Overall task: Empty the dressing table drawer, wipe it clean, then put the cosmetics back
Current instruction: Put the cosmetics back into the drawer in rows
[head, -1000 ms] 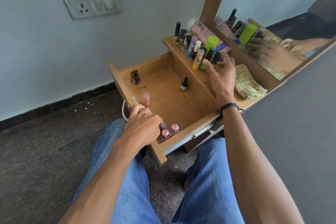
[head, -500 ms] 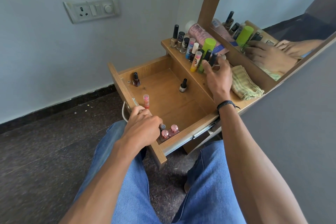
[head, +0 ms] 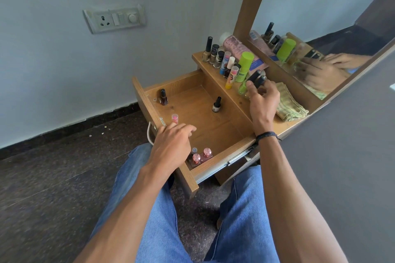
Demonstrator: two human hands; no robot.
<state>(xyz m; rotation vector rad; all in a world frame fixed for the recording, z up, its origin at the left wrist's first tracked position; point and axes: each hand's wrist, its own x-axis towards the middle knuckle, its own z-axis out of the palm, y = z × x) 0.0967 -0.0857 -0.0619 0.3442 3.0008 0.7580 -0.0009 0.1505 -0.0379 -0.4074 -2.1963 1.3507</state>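
**Drawer nearly bare, stage uncertain**

A few bottles (head: 217, 104) stand in the drawer (head: 213, 130); most line the bench (head: 239, 100) beside the cloth (head: 288, 104). Of the hands, the right hand (head: 261, 100) pinches two dark-capped bottles (head: 257, 78) over the bench. The left hand (head: 173, 145) hovers loosely spread over the drawer's front. Whether this is emptying or refilling, I cannot tell.

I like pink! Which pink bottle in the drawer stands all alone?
The pink bottle just beyond the left hand; the two other pink-capped bottles stand together in the drawer's near corner.
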